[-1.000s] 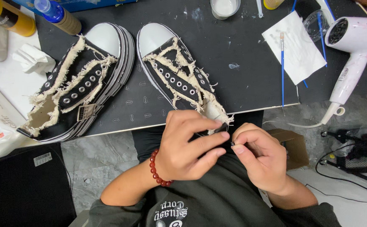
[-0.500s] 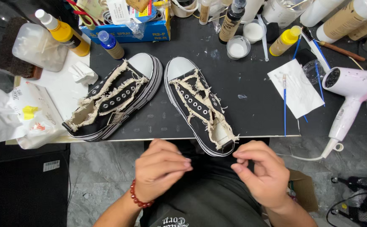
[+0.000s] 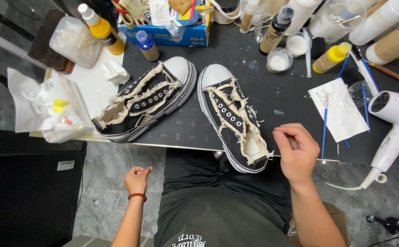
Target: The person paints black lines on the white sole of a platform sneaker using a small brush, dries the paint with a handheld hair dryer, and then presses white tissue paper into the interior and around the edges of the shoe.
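While the left hand hung loosely curled and empty below the table edge, a frayed black sneaker lay on the black mat. Beside it, the second sneaker overhung that edge. Just right of its heel, the right hand hovered, fingers half-curled, holding nothing visible.

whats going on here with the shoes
A person sits at a black work mat with two frayed black sneakers lying on it, laces out. The right hand hovers beside the heel of the right sneaker, fingers pinched, apparently not gripping it. The left hand hangs loosely curled below the table edge, holding nothing visible. The left sneaker lies untouched. Bottles, a blue brush on paper and a white hair dryer sit around.
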